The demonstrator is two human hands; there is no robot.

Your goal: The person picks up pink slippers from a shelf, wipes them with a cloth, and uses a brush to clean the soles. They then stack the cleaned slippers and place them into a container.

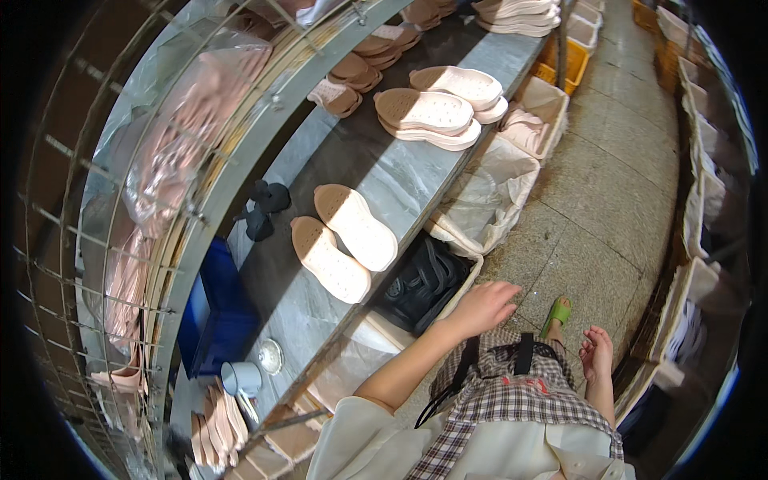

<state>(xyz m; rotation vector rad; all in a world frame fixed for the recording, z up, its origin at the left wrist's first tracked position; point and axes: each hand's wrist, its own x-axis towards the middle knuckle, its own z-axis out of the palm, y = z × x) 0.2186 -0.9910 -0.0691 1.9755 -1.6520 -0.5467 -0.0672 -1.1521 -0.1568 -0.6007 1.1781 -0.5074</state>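
Observation:
My left hand [482, 307] hangs beside the bench with its fingers stretched out and nothing in it. Just left of it, a bin holds a black bag-like item [422, 285]. My right hand [596, 352] is at my right side, its fingers loosely bent and apart, holding nothing. On the grey marbled bench [416, 188] lie two pale pink shoe soles dotted with small holes, one sole [358, 228] slightly farther than the other sole [330, 260]. Neither hand touches them. Farther along the bench sits a stack of similar soles [428, 118].
Lined bins [488, 196] stand along the bench's edge, with a yellow crate [562, 66] beyond. Near the shelf are a black object [266, 210], a blue box [216, 308] and a pale mug [242, 378]. More bins [684, 312] line the aisle's right. A green sandal [558, 314] is on my foot.

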